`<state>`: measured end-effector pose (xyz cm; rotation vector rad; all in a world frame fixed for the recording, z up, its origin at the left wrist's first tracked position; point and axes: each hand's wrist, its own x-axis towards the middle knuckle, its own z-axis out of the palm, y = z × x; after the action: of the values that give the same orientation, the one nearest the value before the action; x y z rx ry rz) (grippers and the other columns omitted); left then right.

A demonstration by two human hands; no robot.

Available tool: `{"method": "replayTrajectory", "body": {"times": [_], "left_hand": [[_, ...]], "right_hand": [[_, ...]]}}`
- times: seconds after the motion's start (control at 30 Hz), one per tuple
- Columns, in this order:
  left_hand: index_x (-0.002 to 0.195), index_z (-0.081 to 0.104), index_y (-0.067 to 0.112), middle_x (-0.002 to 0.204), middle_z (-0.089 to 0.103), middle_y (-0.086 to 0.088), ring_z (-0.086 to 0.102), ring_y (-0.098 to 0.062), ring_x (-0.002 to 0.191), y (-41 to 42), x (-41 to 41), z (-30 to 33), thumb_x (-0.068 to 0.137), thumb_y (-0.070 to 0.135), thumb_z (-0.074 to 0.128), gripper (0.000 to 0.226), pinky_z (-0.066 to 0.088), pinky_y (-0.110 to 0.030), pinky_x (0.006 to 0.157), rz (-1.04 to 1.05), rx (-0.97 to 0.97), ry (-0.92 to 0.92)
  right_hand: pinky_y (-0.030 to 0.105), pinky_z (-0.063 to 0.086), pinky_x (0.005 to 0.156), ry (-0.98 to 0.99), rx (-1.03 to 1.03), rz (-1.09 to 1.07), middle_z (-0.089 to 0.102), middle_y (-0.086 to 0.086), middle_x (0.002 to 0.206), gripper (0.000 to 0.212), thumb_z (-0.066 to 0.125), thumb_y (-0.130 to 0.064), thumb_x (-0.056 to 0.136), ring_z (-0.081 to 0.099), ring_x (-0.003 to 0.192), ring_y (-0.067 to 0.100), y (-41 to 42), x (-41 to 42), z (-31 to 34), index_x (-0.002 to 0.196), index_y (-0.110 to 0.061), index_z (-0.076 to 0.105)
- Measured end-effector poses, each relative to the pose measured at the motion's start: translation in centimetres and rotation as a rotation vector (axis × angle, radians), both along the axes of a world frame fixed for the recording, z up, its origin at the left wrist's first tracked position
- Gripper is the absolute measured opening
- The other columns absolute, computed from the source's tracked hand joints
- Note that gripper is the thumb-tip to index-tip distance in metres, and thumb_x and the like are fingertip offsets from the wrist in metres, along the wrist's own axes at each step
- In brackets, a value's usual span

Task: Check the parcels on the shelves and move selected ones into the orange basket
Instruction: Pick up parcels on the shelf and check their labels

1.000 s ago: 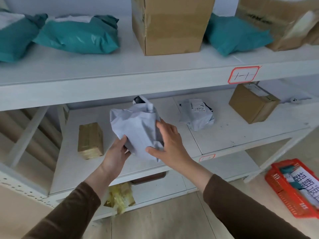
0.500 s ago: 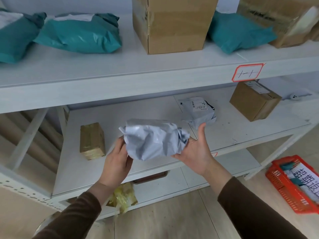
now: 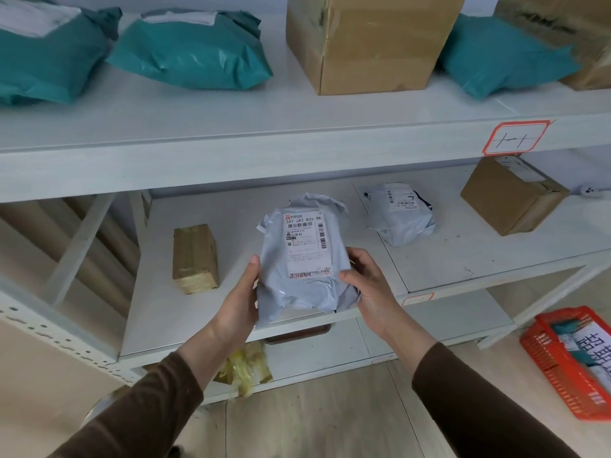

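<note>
I hold a grey plastic parcel (image 3: 305, 259) upright in front of the middle shelf (image 3: 463, 259), its white shipping label facing me. My left hand (image 3: 238, 302) grips its left edge, thumb along the side. My right hand (image 3: 370, 282) grips its right edge with the thumb on the front. The orange basket (image 3: 562, 368) stands on the floor at the far right and holds parcels with a printed sheet on top.
On the middle shelf lie a small taped brown box (image 3: 195, 257), another grey bag (image 3: 400, 213) and a cardboard box (image 3: 510, 196). The top shelf carries teal bags (image 3: 191, 51) and a large cardboard box (image 3: 370, 41). A yellow bag (image 3: 244, 368) lies on the lower shelf.
Both hands have turned the grey parcel over and stood it upright, so its label now faces me. It has come slightly closer to the shelf's front edge.
</note>
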<state>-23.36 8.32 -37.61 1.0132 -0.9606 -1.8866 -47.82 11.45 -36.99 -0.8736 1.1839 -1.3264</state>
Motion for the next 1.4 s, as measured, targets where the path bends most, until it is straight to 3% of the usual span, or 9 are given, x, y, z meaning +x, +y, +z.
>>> {"method": "replayTrajectory", "body": {"times": [0.13, 0.33, 0.6, 0.77, 0.87, 0.97, 1.07, 1.23, 1.4], "left_hand": [[0.137, 0.053, 0.021, 0.134, 0.069, -0.003, 0.069, -0.023, 0.120, -0.7, -0.9, -0.5, 0.096, 0.021, 0.070, 0.045, 0.057, -0.037, 0.096, 0.097, -0.036, -0.103], [0.128, 0.049, 0.013, 0.118, 0.064, -0.006, 0.066, -0.024, 0.101, -5.0, -1.6, -1.0, 0.095, 0.005, 0.069, 0.039, 0.058, -0.022, 0.067, 0.265, 0.001, -0.229], [0.142, 0.043, 0.008, 0.119, 0.059, -0.008, 0.060, -0.032, 0.112, -12.5, -2.3, -2.5, 0.093, -0.010, 0.062, 0.055, 0.056, -0.035, 0.087, 0.200, -0.048, -0.356], [0.144, 0.041, 0.009, 0.134, 0.057, -0.012, 0.059, -0.034, 0.120, -15.3, -2.2, -4.8, 0.094, -0.006, 0.065, 0.057, 0.052, -0.043, 0.102, 0.166, -0.044, -0.484], [0.147, 0.040, 0.010, 0.137, 0.057, -0.010, 0.057, -0.034, 0.125, -15.7, -1.6, -6.2, 0.095, -0.001, 0.067, 0.060, 0.046, -0.045, 0.110, 0.120, -0.023, -0.580], [0.154, 0.034, 0.015, 0.150, 0.050, -0.014, 0.054, -0.034, 0.131, -15.4, -0.9, -6.5, 0.093, 0.007, 0.073, 0.074, 0.045, -0.042, 0.110, 0.152, -0.032, -0.601], [0.158, 0.029, 0.019, 0.156, 0.044, -0.009, 0.044, -0.027, 0.143, -14.8, 0.7, -5.5, 0.093, 0.017, 0.075, 0.079, 0.039, -0.034, 0.109, 0.276, -0.166, -0.678], [0.148, 0.046, 0.010, 0.137, 0.061, -0.006, 0.059, -0.021, 0.122, -13.4, 6.6, -3.2, 0.093, 0.011, 0.073, 0.061, 0.045, -0.027, 0.099, 0.417, -0.444, -0.931], [0.158, 0.034, 0.023, 0.161, 0.042, -0.003, 0.045, -0.028, 0.143, -12.8, 12.8, -3.4, 0.098, 0.019, 0.068, 0.070, 0.041, -0.037, 0.113, 0.539, -0.129, -0.929]], "right_hand": [[0.029, 0.054, 0.085, 0.099, 0.060, 0.024, 0.071, 0.002, 0.126, 0.054, 0.065, -0.016, 0.074, 0.065, 0.120, 0.021, -1.9, 1.4, -0.6, 0.128, -0.022, 0.064], [0.031, 0.052, 0.073, 0.289, 0.133, 0.148, 0.070, 0.005, 0.126, 0.058, 0.057, 0.001, 0.090, 0.063, 0.099, 0.020, -7.0, 2.8, -1.5, 0.137, -0.033, 0.060], [0.027, 0.049, 0.067, 0.480, 0.253, 0.048, 0.063, 0.009, 0.108, 0.046, 0.064, 0.005, 0.087, 0.061, 0.091, 0.024, -15.0, 2.9, -3.6, 0.130, -0.007, 0.056], [0.032, 0.058, 0.065, 0.566, 0.260, 0.067, 0.065, 0.008, 0.090, 0.030, 0.059, 0.006, 0.089, 0.062, 0.069, 0.018, -17.4, 3.1, -4.8, 0.110, -0.015, 0.059], [0.054, 0.060, 0.088, 0.613, 0.300, 0.125, 0.071, 0.013, 0.090, 0.032, 0.054, 0.005, 0.086, 0.070, 0.077, 0.031, -17.8, 3.1, -6.6, 0.106, -0.017, 0.066], [0.051, 0.056, 0.095, 0.780, 0.320, 0.105, 0.073, 0.010, 0.100, 0.036, 0.055, -0.007, 0.087, 0.072, 0.091, 0.036, -17.8, 3.7, -7.3, 0.121, -0.011, 0.066], [0.042, 0.039, 0.113, 1.132, 0.072, -0.050, 0.060, 0.012, 0.136, 0.043, 0.063, -0.022, 0.091, 0.049, 0.131, 0.034, -17.1, 5.4, -6.5, 0.134, -0.014, 0.058], [0.028, 0.032, 0.114, 0.980, -0.366, 0.065, 0.048, 0.011, 0.152, 0.050, 0.058, -0.008, 0.096, 0.040, 0.142, 0.026, -15.1, 13.2, -3.4, 0.145, -0.008, 0.050], [0.018, 0.034, 0.098, 0.549, 0.146, 0.424, 0.031, 0.007, 0.166, 0.071, 0.057, -0.018, 0.102, 0.040, 0.147, 0.024, -14.9, 20.8, -2.6, 0.163, -0.015, 0.020]]}}
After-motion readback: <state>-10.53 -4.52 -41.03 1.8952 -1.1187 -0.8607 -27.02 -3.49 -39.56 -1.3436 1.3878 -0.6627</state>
